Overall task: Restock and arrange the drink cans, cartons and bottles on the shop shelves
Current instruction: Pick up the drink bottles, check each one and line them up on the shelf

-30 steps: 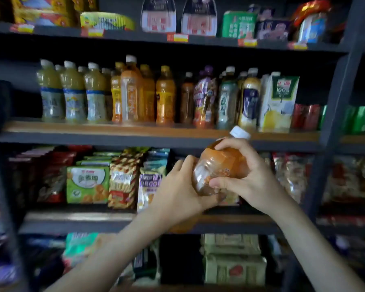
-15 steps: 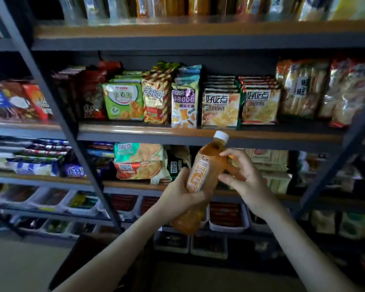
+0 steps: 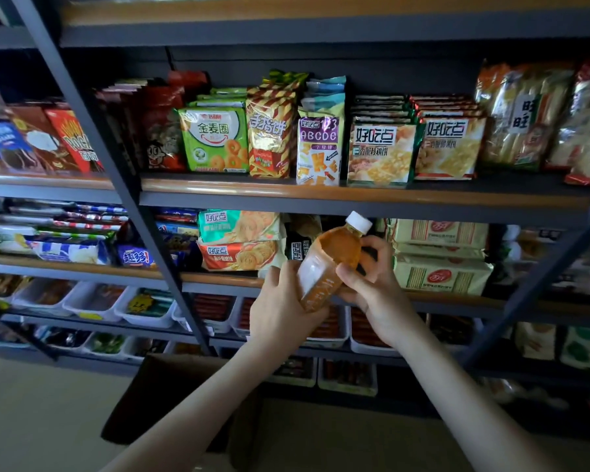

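Dark metal shelving (image 3: 355,199) stacked with crinkly foil snack packets (image 3: 382,155) fills the view. In front of it the left hand (image 3: 283,311) wraps the lower end of an orange drink bottle (image 3: 332,260), and the right hand (image 3: 372,291) curls its fingers behind the upper body with the thumb across the label, so both hands grasp it. The bottle is in mid-air, resting on nothing, tilted with its white cap (image 3: 358,222) up and to the right, just before the lower snack shelf. Its plastic looks smooth, rounded and glossy, the label slick. Loosening one hand while turning it could let it slide and drop. No drinks row shows here, so it risks being shelved among biscuits.
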### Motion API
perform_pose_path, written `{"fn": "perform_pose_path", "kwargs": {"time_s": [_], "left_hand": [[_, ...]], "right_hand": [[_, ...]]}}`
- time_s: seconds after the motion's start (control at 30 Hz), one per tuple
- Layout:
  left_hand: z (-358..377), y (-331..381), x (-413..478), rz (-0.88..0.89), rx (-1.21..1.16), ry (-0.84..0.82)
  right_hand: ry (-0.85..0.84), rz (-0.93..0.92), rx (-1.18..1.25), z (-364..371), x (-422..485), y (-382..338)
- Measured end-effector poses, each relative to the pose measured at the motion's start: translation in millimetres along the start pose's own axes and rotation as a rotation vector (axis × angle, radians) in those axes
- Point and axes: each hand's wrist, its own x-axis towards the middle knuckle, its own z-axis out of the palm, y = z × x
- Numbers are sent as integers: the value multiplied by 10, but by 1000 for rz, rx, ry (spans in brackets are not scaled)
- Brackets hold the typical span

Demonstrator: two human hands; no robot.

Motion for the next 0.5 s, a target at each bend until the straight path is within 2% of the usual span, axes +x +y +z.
{"fn": "perform_pose_path", "kwargs": {"time_s": [0.13,0.23,0.3,0.37,0.5], "left_hand": [[74,-194,-45,231,257,220],[33,-313,-34,340,414,370],[8,-414,-37,363,472,408],[10,-519,-54,327,422,406],[27,-628,-133,180,196,279]], "right_hand": [[-42,102,13,152,11,110],[-49,83,-14,206,2,191],[-70,57,-103,220,-9,241],[-80,37,-162,215,-11,306],[-56,79,-80,219,49,434]]}}
